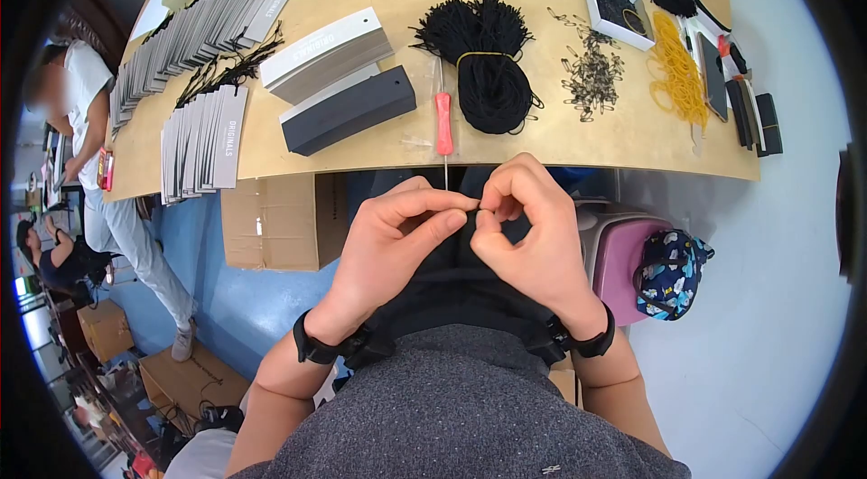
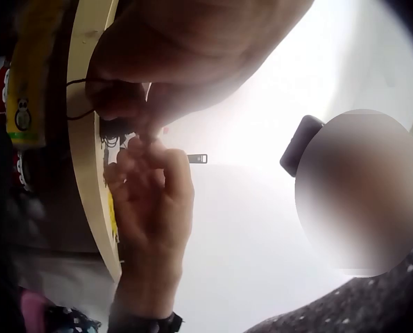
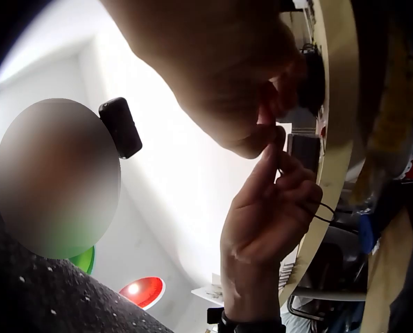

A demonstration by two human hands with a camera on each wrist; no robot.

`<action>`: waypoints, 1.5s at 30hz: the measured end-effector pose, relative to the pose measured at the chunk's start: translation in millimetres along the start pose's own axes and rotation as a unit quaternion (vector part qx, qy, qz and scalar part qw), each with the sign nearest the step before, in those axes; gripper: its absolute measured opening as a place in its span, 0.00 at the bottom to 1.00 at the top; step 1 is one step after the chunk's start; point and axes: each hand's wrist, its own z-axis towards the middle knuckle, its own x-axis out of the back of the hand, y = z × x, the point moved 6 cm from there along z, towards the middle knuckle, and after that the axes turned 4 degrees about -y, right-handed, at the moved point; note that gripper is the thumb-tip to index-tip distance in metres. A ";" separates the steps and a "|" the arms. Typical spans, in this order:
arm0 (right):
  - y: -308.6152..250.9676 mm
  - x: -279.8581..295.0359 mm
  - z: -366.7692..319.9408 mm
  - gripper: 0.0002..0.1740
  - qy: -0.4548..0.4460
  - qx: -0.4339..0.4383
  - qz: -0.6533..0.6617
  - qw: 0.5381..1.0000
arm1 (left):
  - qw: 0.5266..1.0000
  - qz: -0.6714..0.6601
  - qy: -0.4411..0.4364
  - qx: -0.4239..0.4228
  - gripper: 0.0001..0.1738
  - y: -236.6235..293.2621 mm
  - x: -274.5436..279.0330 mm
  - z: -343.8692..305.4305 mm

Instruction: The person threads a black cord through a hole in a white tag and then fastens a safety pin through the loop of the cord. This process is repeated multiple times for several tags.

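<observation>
In front of the lap, my left hand (image 1: 384,240) and right hand (image 1: 542,244) meet fingertip to fingertip, each pinching with thumb and forefinger. Between them is a thin black cord, mostly hidden by the fingers in the head view. Its loop (image 3: 332,211) hangs out behind the left hand's fingers in the right wrist view, and the same loop shows as a dark cord (image 2: 78,82) in the left wrist view. Just beyond the hands, a red-handled tool (image 1: 443,122) with a thin metal shaft lies across the table edge. A tied bundle of black cords (image 1: 492,86) lies past it.
Grey tags with black strings (image 1: 203,140) lie fanned at left, beside stacks of blank-stringed tags (image 1: 348,109). Black safety pins (image 1: 591,77), a white box (image 1: 619,9) and yellow bands (image 1: 673,64) lie right. A carton (image 1: 275,222) stands below; a person (image 1: 90,100) is at left.
</observation>
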 end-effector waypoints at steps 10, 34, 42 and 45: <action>27.6 10.3 -11.1 0.05 -0.071 -0.137 0.275 0.949 | 0.993 -0.102 -0.033 0.050 0.10 5.5 3.3 -1.7; 20.1 -15.7 -11.0 0.08 -0.191 -0.185 0.262 0.928 | 0.877 0.402 0.170 -0.199 0.16 97.9 83.6 22.0; 18.2 -17.7 -17.5 0.06 -0.204 -0.171 0.235 0.935 | 0.850 0.500 0.120 -0.116 0.19 75.4 139.8 103.5; 20.8 -16.7 -19.9 0.06 -0.203 -0.170 0.231 0.936 | 0.878 0.439 0.139 -0.126 0.18 75.9 143.3 99.3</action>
